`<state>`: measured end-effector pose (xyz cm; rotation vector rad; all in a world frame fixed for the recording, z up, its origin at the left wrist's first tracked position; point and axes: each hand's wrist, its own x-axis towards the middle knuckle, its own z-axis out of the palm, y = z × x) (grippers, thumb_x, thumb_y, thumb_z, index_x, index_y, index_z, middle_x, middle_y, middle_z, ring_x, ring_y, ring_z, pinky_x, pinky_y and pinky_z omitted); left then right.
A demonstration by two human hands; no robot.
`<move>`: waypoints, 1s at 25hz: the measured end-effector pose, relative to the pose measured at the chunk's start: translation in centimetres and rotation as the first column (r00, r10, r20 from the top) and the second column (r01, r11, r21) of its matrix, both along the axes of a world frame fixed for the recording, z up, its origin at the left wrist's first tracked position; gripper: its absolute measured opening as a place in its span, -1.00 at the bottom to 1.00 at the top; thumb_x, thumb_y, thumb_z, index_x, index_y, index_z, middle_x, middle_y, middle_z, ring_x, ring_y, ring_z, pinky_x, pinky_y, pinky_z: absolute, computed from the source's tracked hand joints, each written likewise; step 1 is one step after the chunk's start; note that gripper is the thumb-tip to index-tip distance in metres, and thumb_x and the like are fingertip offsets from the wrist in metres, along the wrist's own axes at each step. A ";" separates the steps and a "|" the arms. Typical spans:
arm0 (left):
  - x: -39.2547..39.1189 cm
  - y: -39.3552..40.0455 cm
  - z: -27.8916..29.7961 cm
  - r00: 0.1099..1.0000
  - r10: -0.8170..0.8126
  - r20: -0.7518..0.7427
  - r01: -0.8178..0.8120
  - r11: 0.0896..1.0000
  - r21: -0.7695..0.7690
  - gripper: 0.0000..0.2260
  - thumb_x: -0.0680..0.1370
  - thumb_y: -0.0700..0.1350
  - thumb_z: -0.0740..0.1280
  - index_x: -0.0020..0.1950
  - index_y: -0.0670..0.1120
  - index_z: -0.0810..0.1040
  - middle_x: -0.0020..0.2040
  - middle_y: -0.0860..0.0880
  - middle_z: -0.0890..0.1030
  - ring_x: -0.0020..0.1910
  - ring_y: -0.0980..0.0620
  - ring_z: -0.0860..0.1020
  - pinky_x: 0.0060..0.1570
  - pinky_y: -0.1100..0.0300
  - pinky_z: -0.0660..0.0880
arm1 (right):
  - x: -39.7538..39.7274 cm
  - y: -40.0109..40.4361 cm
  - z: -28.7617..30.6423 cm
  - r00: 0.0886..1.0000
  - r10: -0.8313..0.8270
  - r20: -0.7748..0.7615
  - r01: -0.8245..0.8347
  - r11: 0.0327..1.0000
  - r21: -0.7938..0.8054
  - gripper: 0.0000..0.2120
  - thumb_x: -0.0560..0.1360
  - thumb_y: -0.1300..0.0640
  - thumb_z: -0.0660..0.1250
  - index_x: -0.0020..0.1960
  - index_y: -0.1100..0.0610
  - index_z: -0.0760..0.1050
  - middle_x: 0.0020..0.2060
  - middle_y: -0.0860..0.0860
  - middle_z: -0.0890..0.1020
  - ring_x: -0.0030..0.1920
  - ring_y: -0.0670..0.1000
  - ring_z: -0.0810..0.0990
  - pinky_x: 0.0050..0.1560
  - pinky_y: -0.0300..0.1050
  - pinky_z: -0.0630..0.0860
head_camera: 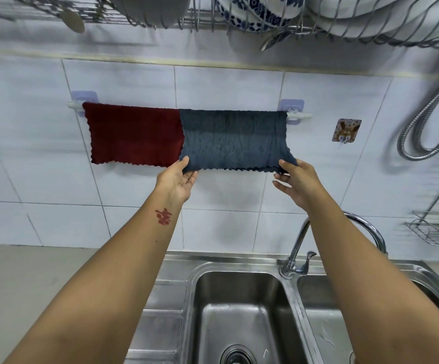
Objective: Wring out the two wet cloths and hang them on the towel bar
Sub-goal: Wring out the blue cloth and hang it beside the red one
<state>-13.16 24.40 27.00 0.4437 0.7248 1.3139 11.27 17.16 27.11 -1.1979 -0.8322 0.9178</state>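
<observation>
A dark red cloth (134,136) hangs flat over the left half of the white towel bar (298,116) on the tiled wall. A grey-blue cloth (235,139) hangs over the right half, its left edge touching the red one. My left hand (179,181) pinches the blue cloth's lower left corner. My right hand (295,181) pinches its lower right corner. Both hands hold the bottom edge pulled out from the wall. The bar itself is hidden under the cloths except at its ends.
A steel double sink (242,311) with a curved tap (298,248) lies below my arms. A dish rack (239,19) with bowls and plates hangs overhead. A metal hose (423,132), a wall hook (346,130) and a wire shelf (436,232) are at the right.
</observation>
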 end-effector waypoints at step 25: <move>-1.3 2.1 -0.7 0.982 -0.022 -0.187 0.039 0.996 0.086 -0.87 0.59 -0.24 0.29 0.13 -0.13 0.50 0.06 -0.09 0.60 -0.11 0.04 0.61 0.07 0.18 0.49 | 1.0 0.8 -0.3 0.988 -0.093 0.120 0.099 0.994 -0.042 -0.82 0.57 0.04 0.28 -0.14 0.10 0.40 -0.05 0.10 0.58 -0.20 0.01 0.55 -0.13 -0.10 0.57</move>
